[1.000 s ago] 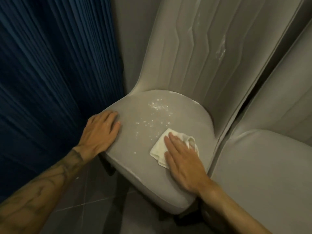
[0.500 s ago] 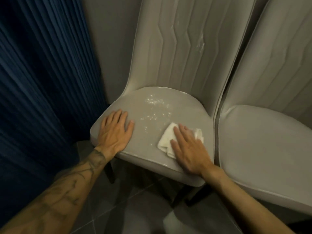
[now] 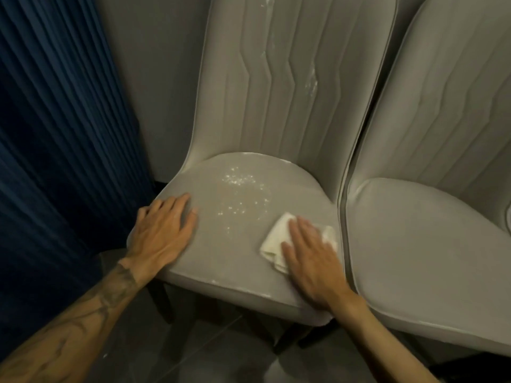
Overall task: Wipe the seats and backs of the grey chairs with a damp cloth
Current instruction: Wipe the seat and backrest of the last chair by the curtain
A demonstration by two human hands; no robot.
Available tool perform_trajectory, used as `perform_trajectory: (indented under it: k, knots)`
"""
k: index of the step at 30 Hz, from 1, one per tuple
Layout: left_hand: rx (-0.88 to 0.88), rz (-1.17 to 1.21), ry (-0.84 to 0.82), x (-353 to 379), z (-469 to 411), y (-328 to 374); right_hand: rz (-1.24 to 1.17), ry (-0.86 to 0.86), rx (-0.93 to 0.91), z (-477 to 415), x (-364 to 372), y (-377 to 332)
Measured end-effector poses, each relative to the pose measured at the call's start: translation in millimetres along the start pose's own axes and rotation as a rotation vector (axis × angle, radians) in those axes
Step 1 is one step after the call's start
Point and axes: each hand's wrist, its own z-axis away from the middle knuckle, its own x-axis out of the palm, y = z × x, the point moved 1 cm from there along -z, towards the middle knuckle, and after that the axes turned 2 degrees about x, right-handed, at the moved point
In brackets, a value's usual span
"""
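Observation:
A grey padded chair (image 3: 229, 244) stands in front of me, its seat speckled with white crumbs or droplets (image 3: 240, 189) near the back. White streaks mark its ribbed backrest (image 3: 290, 87). My right hand (image 3: 312, 258) lies flat on a folded white cloth (image 3: 276, 239), pressing it onto the right front of the seat. My left hand (image 3: 163, 233) rests flat on the seat's left front edge, fingers spread, holding nothing. A second grey chair (image 3: 414, 230) stands touching the first on the right.
A dark blue pleated curtain (image 3: 55, 147) hangs close on the left. A grey wall (image 3: 154, 92) is behind the chairs. Dark floor tiles (image 3: 221, 349) and the chair's dark legs show below the seat.
The view has lifted and swung, showing more of both backrests. My right hand and the cloth have stayed on the seat's right front, shifting slightly toward the right edge. My left hand stays planted.

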Motion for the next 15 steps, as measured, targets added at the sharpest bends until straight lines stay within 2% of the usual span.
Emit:
perform_trajectory:
  k: [2, 3, 7, 9, 13, 15]
  knots:
    - [0.031, -0.006, 0.003, -3, -5, -6, 0.039, 0.041, 0.189, -2, -5, 14]
    - [0.043, -0.003, 0.001, -4, -8, -8, 0.036, 0.053, 0.214, -6, 0, 5]
    - [0.103, -0.010, -0.010, -6, -21, -12, -0.078, 0.009, -0.043, -33, 27, -52]
    - [0.118, -0.011, -0.021, -8, -28, -11, -0.082, -0.005, -0.069, -60, 20, -38]
    - [0.149, 0.013, -0.042, -14, -49, -10, 0.051, 0.054, 0.151, -109, -5, 24]
    - [0.154, 0.022, -0.060, -14, -59, -11, 0.043, 0.094, 0.215, -120, -8, 30]
